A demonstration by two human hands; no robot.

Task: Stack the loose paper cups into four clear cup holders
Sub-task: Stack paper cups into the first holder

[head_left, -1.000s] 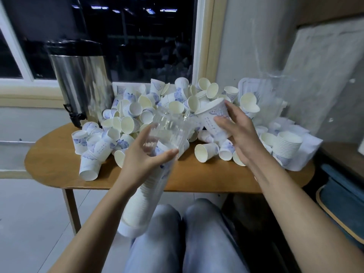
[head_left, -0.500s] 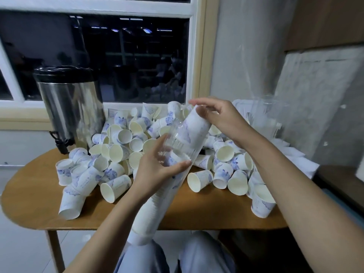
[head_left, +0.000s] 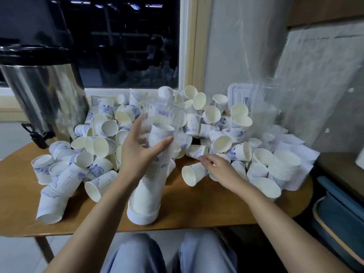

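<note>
Head view, looking down over the person's knees at a wooden surface.

- Left hand: wrapped around the middle of a clear cup holder, thumb across the front, fingers behind. The grip is firm.
- The holder stands tilted, with its base resting on the surface near the front edge and its open mouth leaning away toward the window. A nested column of paper cups fills it from the base to about the level of the hand. Above that the tube looks mostly clear.
- Right hand: palm down, with fingers stretched out and relaxed. It lies on a single cup that rests on its side with its mouth facing the near edge. Nothing is gripped.
- Loose cups, white with blue print, are heaped across the back half of the surface. Most lie on their sides.
- A short nested stack sits at the right end of the heap.
- More clear holders are at the back right against the wall, but they are blurred.
- A steel urn with a black lid and tap stands at the far left.
</note>
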